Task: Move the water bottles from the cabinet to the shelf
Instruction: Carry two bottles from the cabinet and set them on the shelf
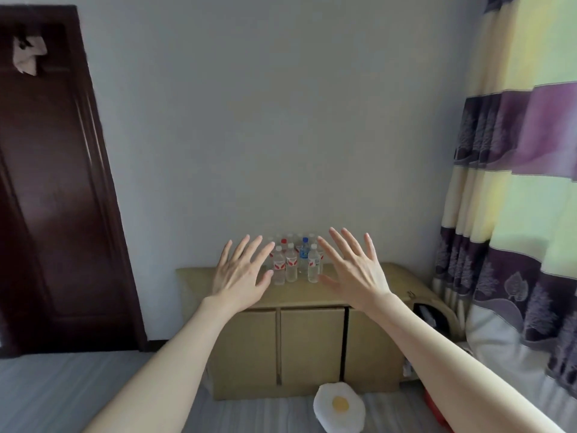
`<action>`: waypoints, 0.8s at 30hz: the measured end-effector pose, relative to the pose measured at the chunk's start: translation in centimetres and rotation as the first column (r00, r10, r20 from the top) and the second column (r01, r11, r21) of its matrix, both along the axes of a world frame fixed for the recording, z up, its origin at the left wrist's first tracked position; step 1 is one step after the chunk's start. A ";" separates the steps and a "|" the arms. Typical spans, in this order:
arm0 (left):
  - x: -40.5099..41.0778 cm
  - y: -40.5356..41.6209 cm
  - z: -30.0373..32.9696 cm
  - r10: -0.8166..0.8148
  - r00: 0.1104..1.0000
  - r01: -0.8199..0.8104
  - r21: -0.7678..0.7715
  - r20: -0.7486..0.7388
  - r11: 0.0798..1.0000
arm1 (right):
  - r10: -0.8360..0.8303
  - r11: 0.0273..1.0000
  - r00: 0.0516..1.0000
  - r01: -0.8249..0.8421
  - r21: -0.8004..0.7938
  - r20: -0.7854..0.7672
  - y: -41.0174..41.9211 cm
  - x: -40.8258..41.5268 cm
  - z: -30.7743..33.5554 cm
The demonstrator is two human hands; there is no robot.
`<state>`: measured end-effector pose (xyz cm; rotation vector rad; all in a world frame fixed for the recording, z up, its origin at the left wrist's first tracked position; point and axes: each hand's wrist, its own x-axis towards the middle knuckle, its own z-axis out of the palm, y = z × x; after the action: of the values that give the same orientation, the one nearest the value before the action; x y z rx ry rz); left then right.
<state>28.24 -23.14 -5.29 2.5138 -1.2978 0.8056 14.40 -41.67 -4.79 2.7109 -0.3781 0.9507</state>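
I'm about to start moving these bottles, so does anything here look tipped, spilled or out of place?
The bottles stand upright on the cabinet; nothing spilled. One cabinet door gap looks ajar, and a fried-egg cushion lies on the floor.

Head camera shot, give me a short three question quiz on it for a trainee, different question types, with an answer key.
1. True or false: the left hand is gripping one of the water bottles.
2. Multiple choice: where do the bottles stand? A) on the floor B) on top of the tan cabinet C) inside the cabinet
3. Fill in: the one bottle with a blue label has a ____ cap.

Key
1. False. Both the left hand and the right hand are spread open with nothing in them, one on each side of the cluster.
2. B, against the wall.
3. Blue.
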 end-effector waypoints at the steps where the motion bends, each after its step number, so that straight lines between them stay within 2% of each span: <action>1: 1.6 -0.8 -0.6 -0.003 1.000 0.003 -0.006 -0.012 1.000 | -0.006 1.000 1.000 0.006 0.020 -0.006 -0.7 1.5 -0.4; 12: 21.4 -9.5 -5.8 -0.101 0.991 0.098 -0.037 -0.092 0.995 | -0.023 0.984 0.990 0.047 0.172 -0.141 -8.5 21.1 -6.4; 18: 31.1 -14.6 -9.0 -0.159 0.968 0.129 -0.157 -0.196 0.979 | -0.036 0.959 0.980 0.089 0.270 -0.198 -13.2 30.0 -8.6; 24: 38.4 -20.9 -12.0 -0.158 0.947 0.139 -0.087 -0.278 0.986 | -0.043 0.933 0.960 0.138 0.332 -0.276 -19.3 37.1 -11.1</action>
<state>66.67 -44.03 -17.31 2.3388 -1.3172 0.4269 51.48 -60.98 -15.94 3.0527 -0.6676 0.5225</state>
